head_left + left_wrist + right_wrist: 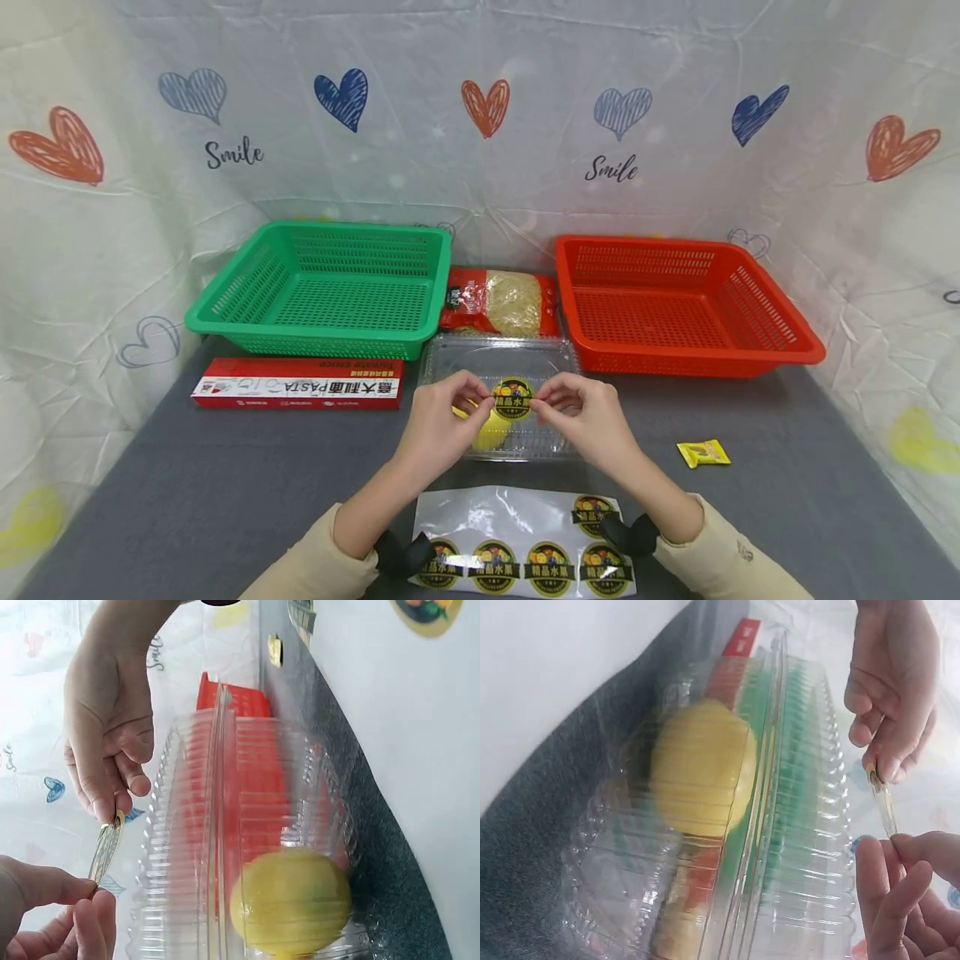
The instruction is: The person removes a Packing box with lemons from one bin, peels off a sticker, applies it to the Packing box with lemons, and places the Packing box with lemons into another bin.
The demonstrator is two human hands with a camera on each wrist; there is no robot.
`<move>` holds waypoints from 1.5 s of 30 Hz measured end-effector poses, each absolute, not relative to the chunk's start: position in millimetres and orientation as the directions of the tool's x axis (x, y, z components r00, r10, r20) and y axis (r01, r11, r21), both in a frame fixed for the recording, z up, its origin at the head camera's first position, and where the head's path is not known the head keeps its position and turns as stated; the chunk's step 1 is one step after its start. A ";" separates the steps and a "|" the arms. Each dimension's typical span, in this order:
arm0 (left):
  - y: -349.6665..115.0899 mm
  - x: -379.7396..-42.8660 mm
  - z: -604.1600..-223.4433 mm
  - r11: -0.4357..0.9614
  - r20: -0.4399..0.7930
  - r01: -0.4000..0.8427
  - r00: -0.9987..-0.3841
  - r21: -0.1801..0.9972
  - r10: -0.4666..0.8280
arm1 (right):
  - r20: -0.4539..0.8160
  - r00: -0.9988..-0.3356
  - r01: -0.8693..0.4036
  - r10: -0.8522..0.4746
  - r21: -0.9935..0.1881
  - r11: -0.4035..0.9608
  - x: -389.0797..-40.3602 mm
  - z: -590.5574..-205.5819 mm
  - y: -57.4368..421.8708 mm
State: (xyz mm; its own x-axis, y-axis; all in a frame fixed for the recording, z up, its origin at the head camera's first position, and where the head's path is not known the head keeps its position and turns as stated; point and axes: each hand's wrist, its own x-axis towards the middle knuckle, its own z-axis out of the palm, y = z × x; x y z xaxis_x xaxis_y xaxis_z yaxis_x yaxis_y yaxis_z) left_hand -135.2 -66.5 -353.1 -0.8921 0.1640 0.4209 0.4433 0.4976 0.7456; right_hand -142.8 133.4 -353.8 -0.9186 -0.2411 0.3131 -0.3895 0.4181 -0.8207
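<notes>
The left hand [444,421] and right hand [588,417] pinch opposite edges of 1 round sticker [513,398], which stretches between them above the clear box [536,437].

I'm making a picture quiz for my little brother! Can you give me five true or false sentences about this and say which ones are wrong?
1. The left hand and right hand pinch the same round fruit sticker. True.
2. The sticker sheet lies on the near side of the clear plastic box. True.
3. The lemon-like yellow fruit sits outside the clear plastic box. False: the lemon-like yellow fruit is inside it.
4. The red pasta box lies in front of the green basket. True.
5. The small yellow packet is in the red basket. False: the small yellow packet lies on the grey tabletop.
</notes>
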 end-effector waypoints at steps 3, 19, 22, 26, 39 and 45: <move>-65.9 -143.0 -354.5 0.520 0.427 0.442 -0.891 0.731 0.157 | 0.308 -0.926 -0.376 -0.219 -0.813 0.445 -149.5 -353.3 130.4; -60.6 -168.9 -354.6 0.637 0.372 0.340 -0.924 0.692 0.090 | 0.264 -0.952 -0.304 -0.154 -0.774 0.555 -178.2 -359.2 120.7; -59.7 -172.5 -355.4 0.660 0.356 0.318 -0.931 0.680 0.082 | 0.253 -0.956 -0.291 -0.148 -0.773 0.564 -182.0 -361.3 118.9; -59.2 -176.1 -358.0 0.685 0.335 0.294 -0.939 0.667 0.078 | 0.232 -0.962 -0.273 -0.143 -0.790 0.550 -186.0 -364.8 117.2; -58.3 -178.5 -361.6 0.738 0.290 0.252 -0.954 0.626 0.079 | 0.151 -0.978 -0.206 -0.143 -0.809 0.551 -189.4 -367.2 112.1; -57.0 -179.4 -361.9 0.767 0.293 0.269 -0.950 0.583 0.110 | 0.135 -0.981 -0.192 -0.142 -0.794 0.577 -190.4 -366.0 109.3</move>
